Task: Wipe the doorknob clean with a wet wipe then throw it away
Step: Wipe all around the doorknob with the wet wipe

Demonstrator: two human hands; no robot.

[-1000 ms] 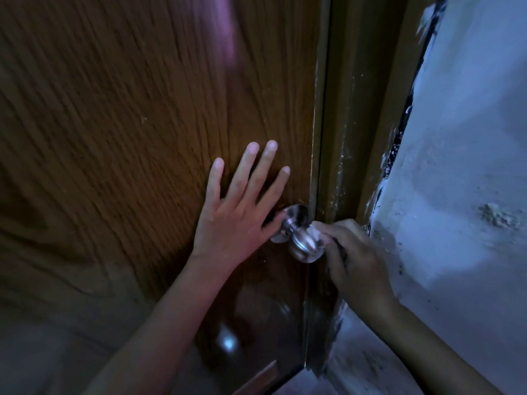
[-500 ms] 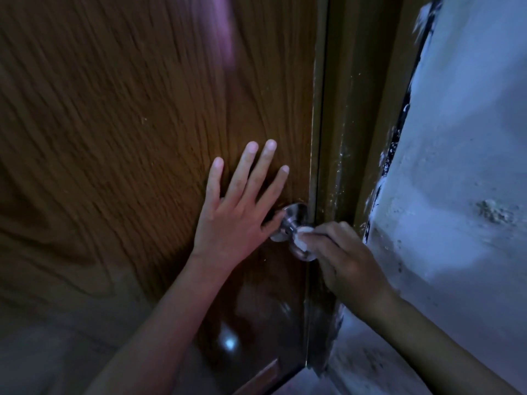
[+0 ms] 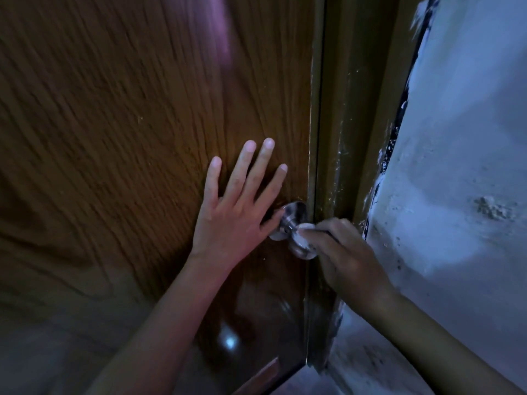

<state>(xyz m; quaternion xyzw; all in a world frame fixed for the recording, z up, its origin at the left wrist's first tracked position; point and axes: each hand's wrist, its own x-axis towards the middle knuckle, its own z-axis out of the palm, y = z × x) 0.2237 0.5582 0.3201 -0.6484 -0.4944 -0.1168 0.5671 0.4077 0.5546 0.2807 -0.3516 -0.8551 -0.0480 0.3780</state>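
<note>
L hand (image 3: 236, 215) flat on wood door (image 3: 114, 138), fingers spread wide — R hand (image 3: 342, 252) pinches white wet wipe (image 3: 303, 230) vs metal doorknob (image 3: 288, 220).

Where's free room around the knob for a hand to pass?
Free: bare door above and left of the left hand, and door face below the doorknob. Crowded: at the knob, left thumb on one side, right hand pressing the wet wipe on it, door frame close behind.
</note>
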